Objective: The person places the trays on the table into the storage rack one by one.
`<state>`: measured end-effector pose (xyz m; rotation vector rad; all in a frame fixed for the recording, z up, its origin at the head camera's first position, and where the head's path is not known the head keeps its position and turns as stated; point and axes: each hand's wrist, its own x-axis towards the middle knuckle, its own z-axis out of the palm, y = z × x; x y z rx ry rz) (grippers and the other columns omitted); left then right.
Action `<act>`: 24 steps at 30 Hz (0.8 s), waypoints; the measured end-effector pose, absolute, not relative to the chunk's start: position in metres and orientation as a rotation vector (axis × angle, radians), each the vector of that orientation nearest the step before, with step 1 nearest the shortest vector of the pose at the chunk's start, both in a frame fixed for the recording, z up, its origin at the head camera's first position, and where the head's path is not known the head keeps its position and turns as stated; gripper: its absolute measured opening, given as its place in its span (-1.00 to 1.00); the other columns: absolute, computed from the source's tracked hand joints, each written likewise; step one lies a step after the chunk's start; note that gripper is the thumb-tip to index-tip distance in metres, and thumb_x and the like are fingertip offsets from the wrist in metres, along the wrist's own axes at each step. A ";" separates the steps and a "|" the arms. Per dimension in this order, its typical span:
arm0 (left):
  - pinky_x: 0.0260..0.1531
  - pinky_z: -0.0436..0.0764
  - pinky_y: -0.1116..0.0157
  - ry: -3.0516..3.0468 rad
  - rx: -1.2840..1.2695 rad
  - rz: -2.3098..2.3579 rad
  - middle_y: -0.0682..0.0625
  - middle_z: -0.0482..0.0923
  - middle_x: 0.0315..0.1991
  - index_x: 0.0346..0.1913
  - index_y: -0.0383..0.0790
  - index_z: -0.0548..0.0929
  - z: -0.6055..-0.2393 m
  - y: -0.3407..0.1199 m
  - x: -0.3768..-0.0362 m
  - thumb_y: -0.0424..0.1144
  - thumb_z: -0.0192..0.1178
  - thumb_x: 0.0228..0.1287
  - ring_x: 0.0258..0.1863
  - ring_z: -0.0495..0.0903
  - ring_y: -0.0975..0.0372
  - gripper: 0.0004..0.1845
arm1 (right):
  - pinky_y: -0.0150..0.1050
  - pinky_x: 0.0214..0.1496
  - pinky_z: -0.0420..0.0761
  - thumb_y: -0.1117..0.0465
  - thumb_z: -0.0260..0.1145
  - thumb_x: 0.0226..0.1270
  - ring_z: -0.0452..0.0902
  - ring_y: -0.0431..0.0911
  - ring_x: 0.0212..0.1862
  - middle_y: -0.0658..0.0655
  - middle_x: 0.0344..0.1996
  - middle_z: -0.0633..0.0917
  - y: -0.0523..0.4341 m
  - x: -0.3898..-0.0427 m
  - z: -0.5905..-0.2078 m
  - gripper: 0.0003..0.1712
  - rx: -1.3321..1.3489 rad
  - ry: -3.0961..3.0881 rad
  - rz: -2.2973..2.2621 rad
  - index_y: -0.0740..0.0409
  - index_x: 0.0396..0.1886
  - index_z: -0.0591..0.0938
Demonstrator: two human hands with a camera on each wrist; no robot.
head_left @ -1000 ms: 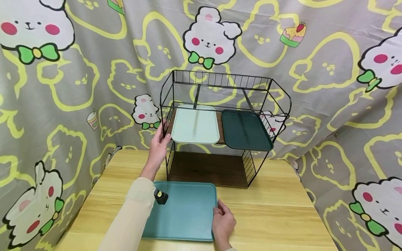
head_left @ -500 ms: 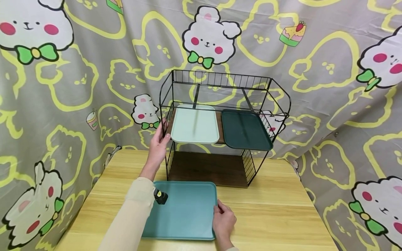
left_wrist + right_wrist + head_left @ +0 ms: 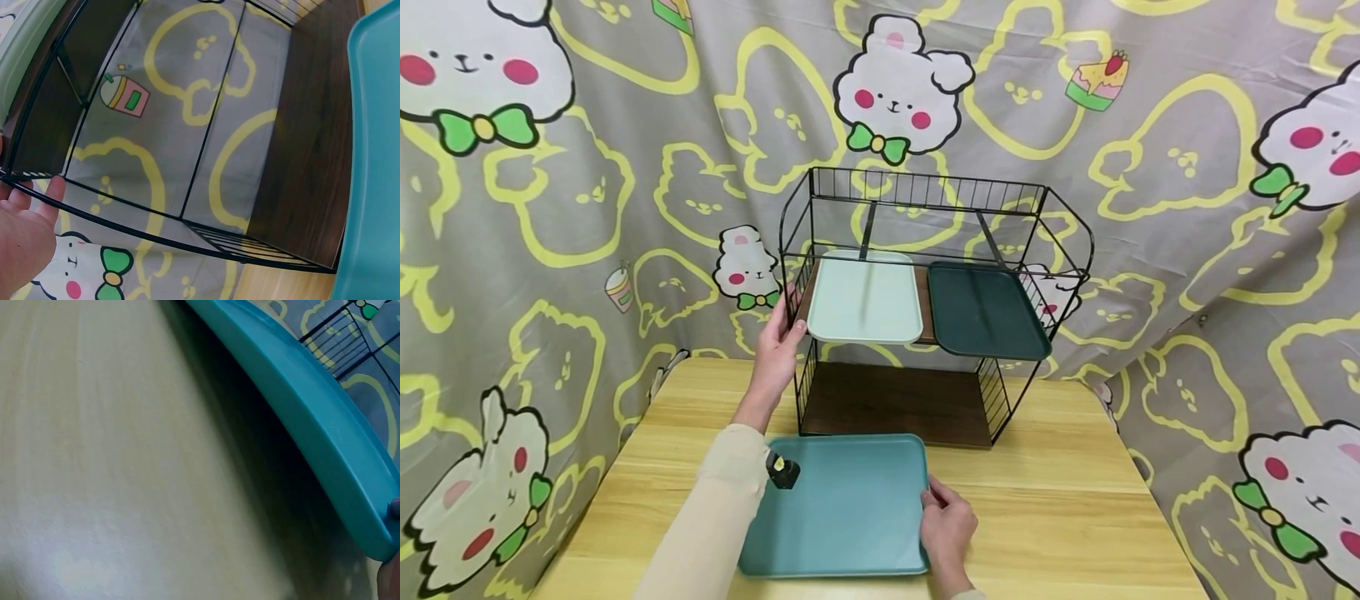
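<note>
A teal tray (image 3: pixel 842 508) lies on the wooden table (image 3: pixel 1045 508) in front of a black wire rack (image 3: pixel 925 192). My right hand (image 3: pixel 946 521) grips the tray's right edge. In the right wrist view the teal tray (image 3: pixel 300 406) is tilted, its edge raised off the table (image 3: pixel 94 456) with shadow beneath. My left hand (image 3: pixel 781 335) holds the rack's left side frame at upper-shelf height, thumb in front. In the left wrist view the left hand (image 3: pixel 25 231) touches the rack wire (image 3: pixel 187 219).
The rack's upper shelf carries a pale mint tray (image 3: pixel 865 300) and a dark green tray (image 3: pixel 985 312). Its lower wooden shelf (image 3: pixel 898 404) is bare. A cartoon-print curtain (image 3: pixel 550 208) hangs close behind and beside the table.
The right hand shifted slightly right and the teal tray's right edge came up off the table. The left hand stayed on the rack.
</note>
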<state>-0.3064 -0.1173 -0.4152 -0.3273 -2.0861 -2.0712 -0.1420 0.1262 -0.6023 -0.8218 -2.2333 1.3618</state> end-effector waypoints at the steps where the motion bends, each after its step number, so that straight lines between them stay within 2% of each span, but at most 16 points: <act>1: 0.70 0.17 0.15 -2.087 -0.328 -2.069 0.15 0.10 0.72 0.74 0.17 0.05 -0.415 -0.118 -0.306 -0.30 -0.07 0.72 0.71 0.07 0.29 -0.32 | -0.27 -0.15 0.73 0.42 0.51 0.22 0.82 0.04 -0.13 0.22 -0.16 0.89 0.128 -0.142 -0.601 -0.67 -0.816 -2.226 1.366 0.15 -0.01 0.87; 8: 0.69 0.19 0.13 -2.078 -0.328 -2.059 0.13 0.10 0.72 0.75 0.08 0.05 -0.413 -0.122 -0.305 -0.32 -0.06 0.72 0.71 0.08 0.27 -0.32 | -0.52 -0.29 0.58 0.40 0.50 0.23 0.77 -0.15 -0.24 0.23 -0.20 0.89 0.138 -0.144 -0.595 -0.68 -0.847 -2.180 1.450 0.18 0.00 0.86; 13: 0.68 0.21 0.12 -2.080 -0.324 -2.056 0.11 0.12 0.72 0.74 0.10 0.07 -0.413 -0.124 -0.305 -0.32 -0.06 0.72 0.71 0.10 0.25 -0.32 | -0.53 -0.30 0.56 0.39 0.49 0.24 0.71 -0.27 -0.29 0.22 -0.22 0.89 0.145 -0.146 -0.594 -0.70 -0.869 -2.174 1.463 0.20 -0.02 0.86; 24: 0.68 0.21 0.14 -2.072 -0.335 -2.069 0.11 0.11 0.72 0.74 0.11 0.06 -0.415 -0.121 -0.306 -0.31 -0.06 0.72 0.71 0.08 0.26 -0.32 | -0.51 -0.28 0.56 0.36 0.45 0.33 0.66 -0.30 -0.27 0.24 -0.14 0.88 0.183 -0.145 -0.582 -0.69 -0.921 -2.165 1.503 0.21 0.06 0.84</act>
